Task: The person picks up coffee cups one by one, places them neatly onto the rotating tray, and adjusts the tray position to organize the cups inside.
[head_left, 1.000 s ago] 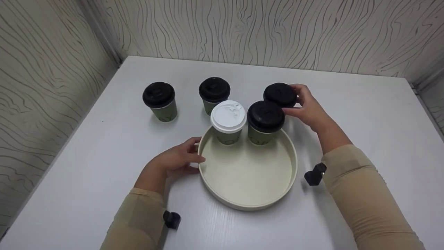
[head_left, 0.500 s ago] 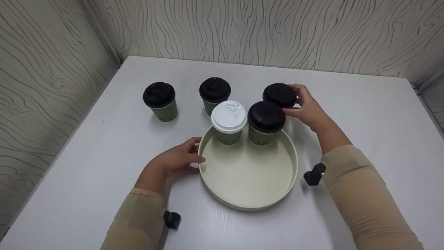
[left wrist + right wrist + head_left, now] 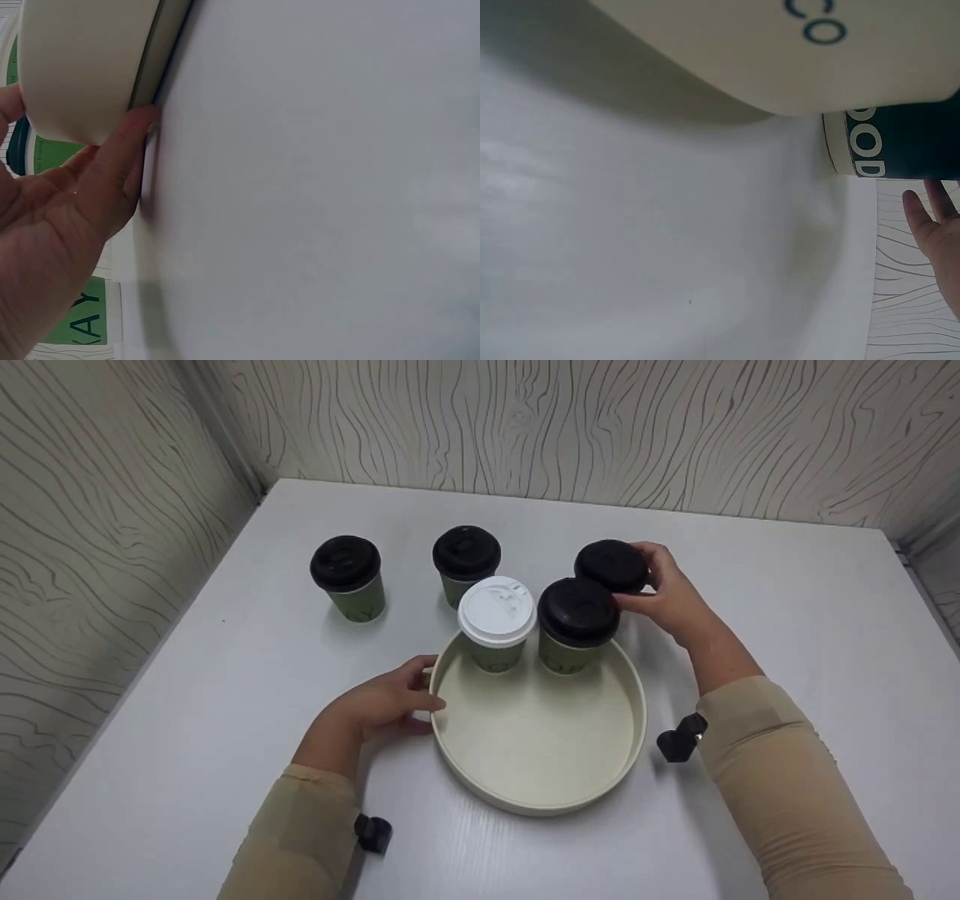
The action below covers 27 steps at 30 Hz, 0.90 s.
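My left hand (image 3: 390,697) grips the left side of a round cream tray (image 3: 536,750), thumb over the rim. In the left wrist view the fingers (image 3: 124,161) press the tray's outer wall (image 3: 82,67) near its base. A white-lidded paper cup (image 3: 496,615) and a black-lidded cup (image 3: 577,615) stand upright inside the tray's far side. Behind the latter, my right hand (image 3: 667,592) holds another black-lidded coffee cup (image 3: 613,564), fingers and thumb around its right side. Its dark lettered sleeve (image 3: 915,142) shows in the right wrist view; in the head view its body is mostly hidden.
Two more black-lidded green cups stand on the white table (image 3: 180,720): one at the left (image 3: 349,577), another behind the tray (image 3: 466,559). Wood-patterned panels (image 3: 525,427) rise behind the table and at its sides.
My right hand and its cup have shifted very slightly to the right. The left hand, the tray and the other cups look nearly unchanged.
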Each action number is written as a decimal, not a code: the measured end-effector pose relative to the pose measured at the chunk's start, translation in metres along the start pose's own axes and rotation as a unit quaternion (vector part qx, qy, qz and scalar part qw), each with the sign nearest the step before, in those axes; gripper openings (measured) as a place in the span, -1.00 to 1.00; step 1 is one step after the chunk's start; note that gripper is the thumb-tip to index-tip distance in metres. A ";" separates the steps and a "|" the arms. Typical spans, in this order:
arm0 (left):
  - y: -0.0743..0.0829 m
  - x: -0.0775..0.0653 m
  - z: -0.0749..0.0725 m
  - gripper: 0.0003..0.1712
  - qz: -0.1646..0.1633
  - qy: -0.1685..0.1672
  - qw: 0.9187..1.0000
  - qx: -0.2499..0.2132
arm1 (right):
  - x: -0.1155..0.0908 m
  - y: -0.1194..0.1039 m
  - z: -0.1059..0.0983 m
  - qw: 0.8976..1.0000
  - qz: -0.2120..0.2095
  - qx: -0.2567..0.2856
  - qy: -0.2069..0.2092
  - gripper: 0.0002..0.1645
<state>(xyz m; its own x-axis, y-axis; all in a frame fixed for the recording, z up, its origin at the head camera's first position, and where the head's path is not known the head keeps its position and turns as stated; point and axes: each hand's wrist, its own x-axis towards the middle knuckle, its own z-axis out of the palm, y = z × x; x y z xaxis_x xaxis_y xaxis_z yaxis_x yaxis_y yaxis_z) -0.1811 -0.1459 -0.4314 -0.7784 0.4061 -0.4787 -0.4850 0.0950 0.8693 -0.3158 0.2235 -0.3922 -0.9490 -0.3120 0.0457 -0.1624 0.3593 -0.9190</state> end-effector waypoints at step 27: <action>0.002 -0.001 0.003 -0.19 -0.006 -0.008 1.000 -0.028 | -0.037 0.013 -0.018 0.993 -0.020 0.092 0.068 -0.15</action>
<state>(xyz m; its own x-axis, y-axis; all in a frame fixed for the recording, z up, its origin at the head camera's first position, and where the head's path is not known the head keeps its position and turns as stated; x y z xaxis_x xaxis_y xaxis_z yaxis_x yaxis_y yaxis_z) -0.1801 -0.1435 -0.4289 -0.7662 0.4202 -0.4862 -0.5159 0.0488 0.8552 -0.2880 0.2549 -0.3986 -0.9725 -0.1967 0.1244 -0.1603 0.1787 -0.9708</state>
